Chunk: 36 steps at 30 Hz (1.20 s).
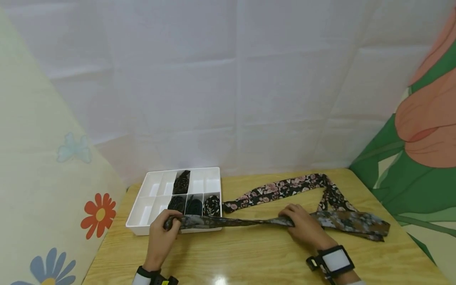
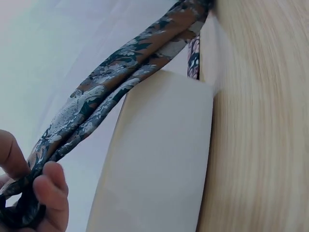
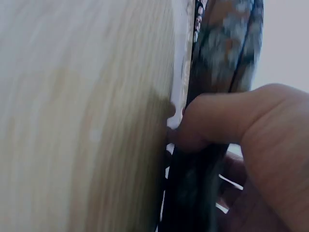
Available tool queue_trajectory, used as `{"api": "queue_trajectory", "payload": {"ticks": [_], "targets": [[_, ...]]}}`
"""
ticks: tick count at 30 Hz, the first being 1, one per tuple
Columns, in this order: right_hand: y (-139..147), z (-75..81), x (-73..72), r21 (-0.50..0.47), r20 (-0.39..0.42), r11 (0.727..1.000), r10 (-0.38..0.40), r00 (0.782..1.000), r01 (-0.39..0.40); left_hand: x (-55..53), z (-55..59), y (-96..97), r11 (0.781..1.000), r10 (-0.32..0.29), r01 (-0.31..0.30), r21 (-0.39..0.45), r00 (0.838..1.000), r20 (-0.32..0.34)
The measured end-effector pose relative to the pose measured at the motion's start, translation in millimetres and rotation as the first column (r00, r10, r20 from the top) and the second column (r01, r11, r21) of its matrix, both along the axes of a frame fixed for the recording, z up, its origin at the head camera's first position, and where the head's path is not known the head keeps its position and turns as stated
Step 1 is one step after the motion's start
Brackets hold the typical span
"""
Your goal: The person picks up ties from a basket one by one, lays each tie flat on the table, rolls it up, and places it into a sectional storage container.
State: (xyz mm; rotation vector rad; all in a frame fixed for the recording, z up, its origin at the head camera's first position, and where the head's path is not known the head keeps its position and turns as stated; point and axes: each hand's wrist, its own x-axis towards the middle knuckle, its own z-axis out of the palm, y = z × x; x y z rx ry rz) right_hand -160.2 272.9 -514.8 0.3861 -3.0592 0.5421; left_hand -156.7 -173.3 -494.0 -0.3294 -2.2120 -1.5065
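A dark necktie with grey-blue and brown flowers (image 1: 228, 222) stretches between my two hands, in front of the white tray. Its end at the left is wound into a small roll, which my left hand (image 1: 163, 231) grips; the left wrist view shows the fingers (image 2: 50, 188) pinching the necktie beside that roll. Farther along, my right hand (image 1: 303, 226) holds the cloth between thumb and fingers, low over the table, as the right wrist view shows. Beyond the right hand the wide end lies on the table, overlapping a black necktie with pink flowers (image 1: 281, 190).
The white divided tray (image 1: 139, 229) stands at the back left of the wooden table (image 1: 242, 259). Several rolled dark neckties, among them a flowered one (image 1: 211, 206), sit in its compartments. A white sheet (image 1: 235, 99) hangs behind; printed panels stand at both sides.
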Motion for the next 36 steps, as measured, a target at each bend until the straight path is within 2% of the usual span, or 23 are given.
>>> {"api": "queue_trajectory", "payload": {"ticks": [5,11,17,20,22,25,31,33,34,36], "targets": [[16,4.3,7.0,0.033,0.01,0.998,-0.055,0.998,0.055,2.7,-0.7,-16.9,0.996,0.082,-0.086,0.035,0.991,0.105],[39,7.5,20.0,0.042,-0.08,0.994,-0.101,0.992,0.105,5.0,-2.8,-31.9,0.99,0.119,-0.135,0.051,0.963,0.243],[67,7.0,30.1,0.099,-0.117,0.986,-0.121,0.986,0.133,5.7,-3.0,-45.1,0.982,0.153,-0.178,0.06,0.942,0.298],[81,7.9,34.4,0.099,-0.109,0.983,-0.145,0.983,0.156,5.8,-3.5,-52.1,0.982,0.135,-0.17,0.086,0.938,0.321],[89,10.7,37.6,0.066,-0.07,0.983,-0.164,0.984,0.169,6.3,-3.2,-56.1,0.981,0.117,-0.163,0.106,0.931,0.345],[100,19.6,42.6,0.016,0.018,0.983,-0.184,0.983,0.184,7.2,-2.0,-62.2,0.977,0.097,-0.162,0.136,0.914,0.394],[120,42.3,52.6,0.008,0.148,0.987,-0.162,0.976,0.163,9.0,2.0,-72.9,0.954,0.08,-0.213,0.21,0.859,0.505],[131,42.8,52.5,-0.023,0.223,0.99,-0.133,0.966,0.142,10.2,2.1,-75.9,0.953,0.087,-0.224,0.204,0.846,0.526],[137,40.8,51.5,-0.056,0.279,0.99,-0.112,0.954,0.132,10.8,1.7,-77.6,0.956,0.088,-0.223,0.192,0.84,0.535],[153,32.9,47.8,-0.128,0.398,0.986,-0.044,0.916,0.103,12.4,0.7,-80.5,0.962,0.095,-0.219,0.162,0.827,0.555]]}}
